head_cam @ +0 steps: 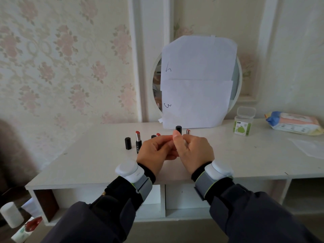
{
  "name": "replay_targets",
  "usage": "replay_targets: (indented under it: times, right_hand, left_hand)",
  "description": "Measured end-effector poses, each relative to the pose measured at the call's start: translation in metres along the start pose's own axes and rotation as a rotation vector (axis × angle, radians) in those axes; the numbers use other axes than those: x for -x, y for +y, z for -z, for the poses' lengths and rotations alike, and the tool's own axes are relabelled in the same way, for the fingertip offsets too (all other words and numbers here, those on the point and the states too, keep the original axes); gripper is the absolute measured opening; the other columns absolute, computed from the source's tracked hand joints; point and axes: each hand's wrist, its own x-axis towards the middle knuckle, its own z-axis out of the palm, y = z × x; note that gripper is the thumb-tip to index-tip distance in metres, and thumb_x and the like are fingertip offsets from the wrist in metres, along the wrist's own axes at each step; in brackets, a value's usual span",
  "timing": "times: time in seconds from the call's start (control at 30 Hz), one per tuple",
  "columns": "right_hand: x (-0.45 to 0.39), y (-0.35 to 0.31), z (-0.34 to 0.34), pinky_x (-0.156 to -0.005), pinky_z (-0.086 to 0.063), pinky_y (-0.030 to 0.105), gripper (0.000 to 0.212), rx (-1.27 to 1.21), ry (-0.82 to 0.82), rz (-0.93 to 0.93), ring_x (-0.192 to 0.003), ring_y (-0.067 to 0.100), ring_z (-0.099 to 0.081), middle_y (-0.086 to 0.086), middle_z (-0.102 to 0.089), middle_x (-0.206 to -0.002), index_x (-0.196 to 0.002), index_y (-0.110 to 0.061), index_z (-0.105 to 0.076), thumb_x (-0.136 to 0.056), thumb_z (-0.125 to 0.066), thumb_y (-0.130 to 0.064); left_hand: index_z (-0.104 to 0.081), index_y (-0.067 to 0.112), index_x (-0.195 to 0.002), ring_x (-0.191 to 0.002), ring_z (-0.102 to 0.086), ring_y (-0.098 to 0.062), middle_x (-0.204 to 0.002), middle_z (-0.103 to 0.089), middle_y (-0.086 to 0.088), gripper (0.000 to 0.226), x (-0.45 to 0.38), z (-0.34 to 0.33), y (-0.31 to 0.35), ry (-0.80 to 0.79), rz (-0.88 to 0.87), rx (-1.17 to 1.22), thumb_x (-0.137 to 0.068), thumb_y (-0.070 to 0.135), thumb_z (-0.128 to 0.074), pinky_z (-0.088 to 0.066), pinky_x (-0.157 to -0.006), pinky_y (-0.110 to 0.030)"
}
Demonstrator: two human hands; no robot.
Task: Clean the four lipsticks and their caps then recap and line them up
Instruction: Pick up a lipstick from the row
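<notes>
Both hands, left hand and right hand, are meeting with fingers curled over the white table, hiding whatever they are pinching; uncapped black-cased red lipsticks and a loose black hexagonal cap are standing just beyond.

Both arms wear dark grey-blue jacket sleeves with black knit cuffs showing at the wrists. Each wrist carries a rounded white device on a grey strap edged in yellow-green. The hands themselves are bare, without rings.
</notes>
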Motion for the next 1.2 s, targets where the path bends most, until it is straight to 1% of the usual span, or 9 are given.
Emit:
replay_targets:
  times: [0.1, 0.23, 0.3, 0.37, 0.47, 0.6, 0.8, 0.97, 1.2]
  right_hand:
    - [0.003, -0.002, 0.004, -0.061, -0.045, 0.033, 0.072, -0.027, 0.091, -0.011, -0.062, 0.024, -0.055, -0.002, -0.054, -0.055, -0.068, -0.015, -0.050, -0.079, -0.018, -0.078]
    - [0.003, -0.003, 0.004, -0.053, -0.038, 0.025, 0.042, -0.138, 0.238, -0.042, -0.058, 0.009, -0.052, -0.010, -0.054, -0.063, -0.086, -0.024, -0.043, -0.082, -0.036, -0.066]
    - [-0.001, 0.001, 0.002, -0.054, -0.037, 0.029, 0.030, -0.262, 0.313, -0.106, -0.061, 0.015, -0.053, -0.007, -0.055, -0.070, -0.094, -0.022, -0.041, -0.085, -0.042, -0.050]
    - [-0.008, 0.008, 0.000, -0.060, -0.041, 0.034, 0.028, -0.351, 0.372, -0.183, -0.070, 0.026, -0.055, 0.004, -0.058, -0.082, -0.099, -0.015, -0.042, -0.087, -0.040, -0.040]
    - [-0.018, 0.019, -0.006, -0.071, -0.045, 0.042, 0.034, -0.271, 0.438, -0.258, -0.084, 0.038, -0.057, 0.016, -0.062, -0.094, -0.107, -0.004, -0.049, -0.093, -0.043, -0.035]
    - [-0.020, 0.027, -0.009, -0.078, -0.034, 0.040, 0.029, -0.044, 0.377, -0.351, -0.100, 0.037, -0.052, 0.012, -0.065, -0.104, -0.111, -0.008, -0.057, -0.097, -0.050, -0.032]
    - [-0.022, 0.039, -0.008, -0.076, -0.024, 0.030, 0.030, -0.061, 0.257, -0.402, -0.102, 0.036, -0.049, 0.014, -0.060, -0.109, -0.119, -0.013, -0.058, -0.098, -0.049, -0.033]
    - [-0.026, 0.039, -0.007, -0.085, -0.035, 0.036, 0.037, -0.047, 0.195, -0.454, -0.105, 0.037, -0.052, 0.015, -0.059, -0.115, -0.132, -0.018, -0.052, -0.097, -0.052, -0.031]
    - [-0.028, 0.037, -0.004, -0.096, -0.043, 0.042, 0.041, -0.145, 0.107, -0.602, -0.111, 0.038, -0.056, 0.015, -0.060, -0.123, -0.130, -0.009, -0.045, -0.090, -0.052, -0.004]
  left_hand:
    - [-0.070, 0.005, -0.103, -0.069, -0.071, -0.017, -0.080, -0.073, -0.011, 0.018, -0.001, 0.001, 0.000, 0.021, 0.011, -0.016, -0.097, 0.003, -0.053, -0.059, -0.070, -0.030]
    - [-0.065, 0.001, -0.098, -0.061, -0.067, -0.020, -0.074, -0.072, -0.011, 0.010, -0.003, 0.001, 0.000, 0.056, 0.041, -0.023, -0.096, 0.005, -0.056, -0.056, -0.059, -0.027]
    - [-0.063, 0.004, -0.093, -0.058, -0.067, -0.021, -0.073, -0.072, -0.010, 0.007, -0.002, 0.002, 0.000, 0.057, 0.053, -0.042, -0.096, 0.007, -0.057, -0.053, -0.056, -0.028]
    - [-0.061, 0.006, -0.090, -0.059, -0.068, -0.022, -0.074, -0.073, -0.010, 0.009, -0.002, 0.002, 0.000, 0.049, 0.064, -0.081, -0.096, 0.010, -0.056, -0.053, -0.055, -0.028]
    - [-0.059, 0.006, -0.090, -0.060, -0.069, -0.022, -0.075, -0.074, -0.010, 0.010, -0.002, 0.002, 0.001, 0.030, 0.095, -0.118, -0.097, 0.012, -0.055, -0.053, -0.054, -0.027]
    - [-0.060, 0.007, -0.091, -0.062, -0.071, -0.022, -0.076, -0.075, -0.009, 0.009, -0.002, 0.002, 0.002, 0.008, 0.117, -0.133, -0.097, 0.014, -0.056, -0.055, -0.056, -0.028]
    - [-0.063, 0.009, -0.088, -0.067, -0.072, -0.023, -0.076, -0.075, -0.008, 0.011, -0.001, 0.003, 0.002, 0.004, 0.124, -0.123, -0.096, 0.014, -0.058, -0.055, -0.059, -0.028]
    - [-0.066, 0.011, -0.086, -0.067, -0.071, -0.019, -0.076, -0.075, -0.007, 0.011, -0.002, 0.003, 0.002, 0.007, 0.114, -0.132, -0.095, 0.015, -0.060, -0.055, -0.058, -0.026]
    - [-0.067, 0.009, -0.088, -0.064, -0.069, -0.017, -0.077, -0.074, -0.007, 0.012, -0.002, 0.002, 0.002, -0.001, 0.123, -0.139, -0.095, 0.015, -0.059, -0.055, -0.056, -0.025]
